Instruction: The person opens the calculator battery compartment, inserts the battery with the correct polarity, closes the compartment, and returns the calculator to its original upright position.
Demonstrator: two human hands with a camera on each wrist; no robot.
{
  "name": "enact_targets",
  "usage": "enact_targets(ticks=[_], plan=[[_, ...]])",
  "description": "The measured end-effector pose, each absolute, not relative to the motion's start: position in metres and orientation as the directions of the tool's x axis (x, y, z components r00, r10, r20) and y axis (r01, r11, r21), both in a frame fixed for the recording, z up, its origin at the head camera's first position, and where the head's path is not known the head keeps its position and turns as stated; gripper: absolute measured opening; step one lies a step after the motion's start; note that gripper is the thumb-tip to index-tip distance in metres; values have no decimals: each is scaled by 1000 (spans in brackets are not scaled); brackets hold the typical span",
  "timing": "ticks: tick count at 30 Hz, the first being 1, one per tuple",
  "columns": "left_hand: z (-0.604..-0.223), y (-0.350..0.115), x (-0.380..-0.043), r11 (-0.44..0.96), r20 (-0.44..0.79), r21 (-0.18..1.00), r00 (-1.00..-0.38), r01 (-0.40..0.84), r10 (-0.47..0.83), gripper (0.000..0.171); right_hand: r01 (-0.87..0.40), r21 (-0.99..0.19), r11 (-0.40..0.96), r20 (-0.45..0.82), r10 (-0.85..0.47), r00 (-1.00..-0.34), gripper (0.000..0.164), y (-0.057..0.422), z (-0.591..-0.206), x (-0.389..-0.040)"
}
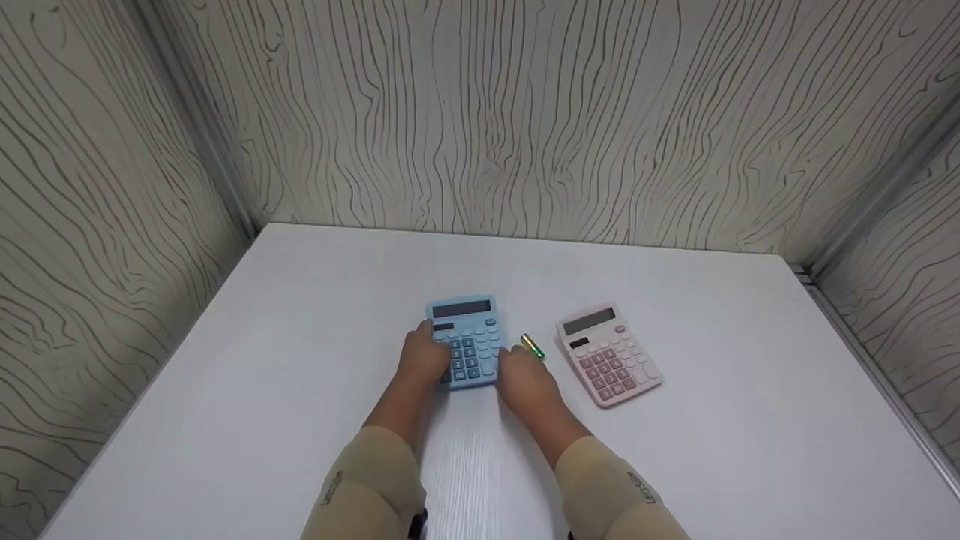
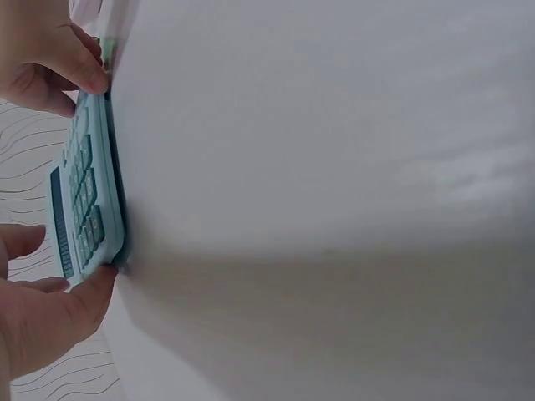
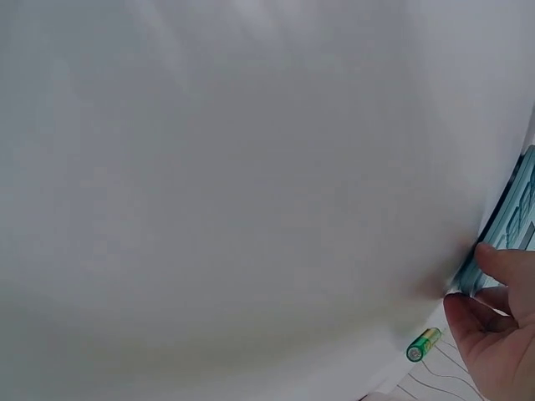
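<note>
A light blue calculator (image 1: 474,327) lies near the middle of the white table, its display toward the far wall. My left hand (image 1: 424,357) holds its left edge, the thumb at the near corner in the left wrist view. On the opposite side my right hand (image 1: 527,379) pinches the lower right edge between thumb and fingers. Just beyond the right hand's knuckles lies a green and gold battery (image 1: 532,346), which also shows in the right wrist view. The calculator's underside is hidden, and I cannot tell whether it is slightly raised.
A pink calculator (image 1: 609,356) lies tilted on the white table (image 1: 300,360), to the right of the battery. Wood-grain patterned panels (image 1: 480,120) stand behind the table and along both sides.
</note>
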State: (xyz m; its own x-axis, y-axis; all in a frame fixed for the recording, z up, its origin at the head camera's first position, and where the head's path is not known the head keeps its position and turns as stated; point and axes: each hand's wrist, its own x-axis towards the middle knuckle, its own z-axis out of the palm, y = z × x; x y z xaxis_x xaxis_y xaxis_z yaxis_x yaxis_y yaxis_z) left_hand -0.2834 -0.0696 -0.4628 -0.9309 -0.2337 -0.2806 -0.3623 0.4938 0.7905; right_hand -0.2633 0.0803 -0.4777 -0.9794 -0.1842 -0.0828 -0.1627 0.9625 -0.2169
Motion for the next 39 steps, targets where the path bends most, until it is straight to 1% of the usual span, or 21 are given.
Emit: enact_targets(ticks=[4, 8, 10, 14, 20, 23, 28, 31, 35, 39], plan=[[-462, -68, -283, 509, -283, 782, -932, -360, -226, 58, -157, -236, 959, -92, -183, -979, 34, 83, -477, -263], [-460, -68, -282, 515, -278, 782, -936, -351, -216, 57, -148, -272, 951, -103, -181, -978, 41, 89, -474, -264], [-457, -68, -281, 512, -278, 785, -937, -348, -211, 58, -155, -274, 949, -95, -187, -978, 46, 92, -471, -264], [-447, -69, -282, 514, -258, 794, -945, -325, -200, 58, -158, -267, 951, -70, -183, -981, 51, 104, -460, -266], [-434, -64, -284, 497, -228, 819, -958, -286, -176, 56, -109, -312, 944, -64, -135, -989, 51, 131, -441, -272], [-432, -57, -285, 497, -220, 823, -961, -275, -166, 56, -57, -352, 934, -75, -89, -993, 52, 147, -437, -275], [-430, -40, -282, 498, -210, 830, -968, -251, -138, 52, -32, -390, 920, -50, -55, -997, 52, 173, -431, -278], [-431, -28, -279, 484, -196, 845, -974, -228, -115, 49, -17, -390, 920, -38, -34, -999, 51, 188, -429, -277], [-434, -10, -274, 445, -188, 872, -979, -205, -82, 46, 23, -377, 926, -53, 3, -999, 54, 207, -425, -277], [-437, 9, -270, 388, -217, 896, -975, -215, -40, 44, 52, -382, 923, -53, 34, -998, 54, 225, -424, -276]])
